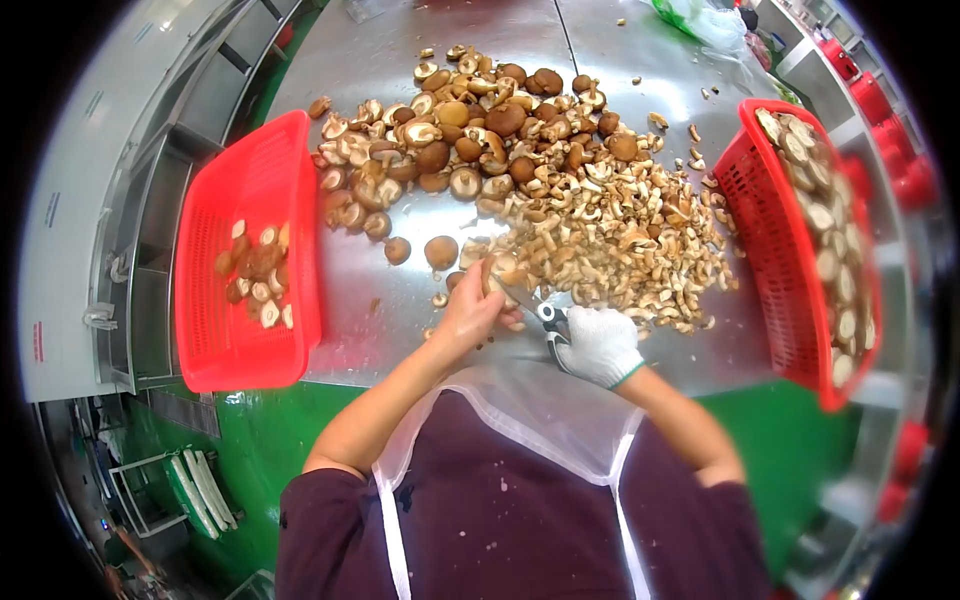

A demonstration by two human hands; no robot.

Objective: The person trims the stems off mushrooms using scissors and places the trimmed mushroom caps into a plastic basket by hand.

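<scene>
My bare left hand grips a shiitake mushroom, its pale underside toward the right. In my right hand, which wears a white knit glove, is a pair of scissors with dark handles. Their blades reach left to the mushroom; whether they are parted I cannot tell. Beyond my hands lies a heap of cut mushroom stems. Whole brown shiitake mushrooms are piled farther back and to the left. A single mushroom cap rests just beyond my left hand.
On the left stands a red basket with several mushrooms in its bottom. Another red basket, full of mushrooms, leans at the table's right edge. Clear plastic bags lie at the far right of the steel table.
</scene>
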